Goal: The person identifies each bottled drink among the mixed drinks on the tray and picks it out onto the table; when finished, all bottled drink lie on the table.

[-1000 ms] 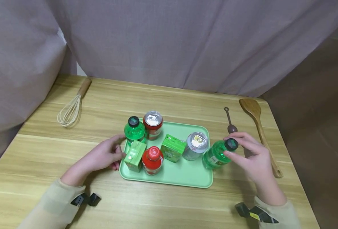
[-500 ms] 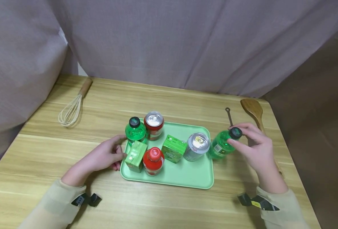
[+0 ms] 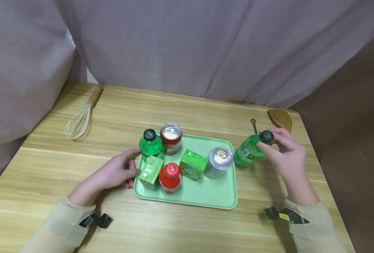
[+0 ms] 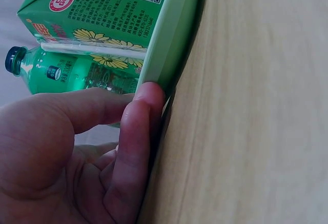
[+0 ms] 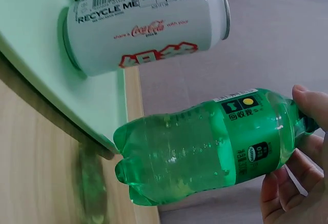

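I note left hand (image 3: 117,170) pinching the tray (image 3: 202,194); right hand (image 3: 287,153) holds a bottle (image 3: 248,151), shifted farther back, aloft right of the tray, so unplaced.

Right of the tray (image 3: 205,196), the right hand (image 3: 289,154) hides the handle of the wooden spatula (image 3: 280,118), and the brown utensil (image 3: 254,127) is hidden below its ringed stem. Left of the tray, the left sleeve (image 3: 60,225) is cut off at the bottom edge.

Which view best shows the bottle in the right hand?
Right wrist: the green bottle shows large, almost full length. Head shows it smaller, from above, right hand gripping its top. Left wrist misses it.
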A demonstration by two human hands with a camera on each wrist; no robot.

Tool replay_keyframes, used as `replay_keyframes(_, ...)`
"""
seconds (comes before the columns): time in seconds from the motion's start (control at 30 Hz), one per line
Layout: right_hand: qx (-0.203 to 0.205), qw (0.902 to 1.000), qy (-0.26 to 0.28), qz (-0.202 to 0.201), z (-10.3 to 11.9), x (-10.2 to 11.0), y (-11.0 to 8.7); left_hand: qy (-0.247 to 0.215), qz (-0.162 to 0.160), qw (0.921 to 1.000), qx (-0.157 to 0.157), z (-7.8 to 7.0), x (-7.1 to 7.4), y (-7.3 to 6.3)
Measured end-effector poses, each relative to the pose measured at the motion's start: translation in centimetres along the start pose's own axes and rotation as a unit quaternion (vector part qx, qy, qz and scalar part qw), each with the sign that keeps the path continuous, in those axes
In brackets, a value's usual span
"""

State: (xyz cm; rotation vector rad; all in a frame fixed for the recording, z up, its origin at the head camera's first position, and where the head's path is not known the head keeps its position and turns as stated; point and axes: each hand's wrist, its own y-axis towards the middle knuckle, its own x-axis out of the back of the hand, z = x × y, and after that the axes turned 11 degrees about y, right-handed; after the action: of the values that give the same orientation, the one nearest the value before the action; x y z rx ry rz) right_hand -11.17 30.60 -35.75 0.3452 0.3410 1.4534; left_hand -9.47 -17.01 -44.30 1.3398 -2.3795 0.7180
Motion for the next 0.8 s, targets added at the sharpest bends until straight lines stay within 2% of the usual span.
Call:
replay_keyframes(0.23, -0.030, 0.9971, -0.063, -0.028, -0.3, 0.4, 0.8, -0.002, 0.000, 1.0000, -0.002, 0.0, 0.0, 0.1)
replay_keyframes(0.47, -0.046, 0.9966, -0.059, -0.034, -1.1, 0.7, 1.2, -0.004, -0.001, 1.0000, -0.007, 0.0, 0.0, 0.0)
replay_keyframes(0.63, -0.054, 0.9946, -0.081, -0.038, -1.4, 0.7, 1.4, -0.005, -0.003, 1.0000, -0.004, -0.1, 0.1, -0.1)
replay_keyframes(0.8, -0.046, 0.9923, -0.112, -0.029, -1.7, 0.7, 1.6, -0.004, -0.001, 1.0000, 0.000, -0.1, 0.1, -0.1)
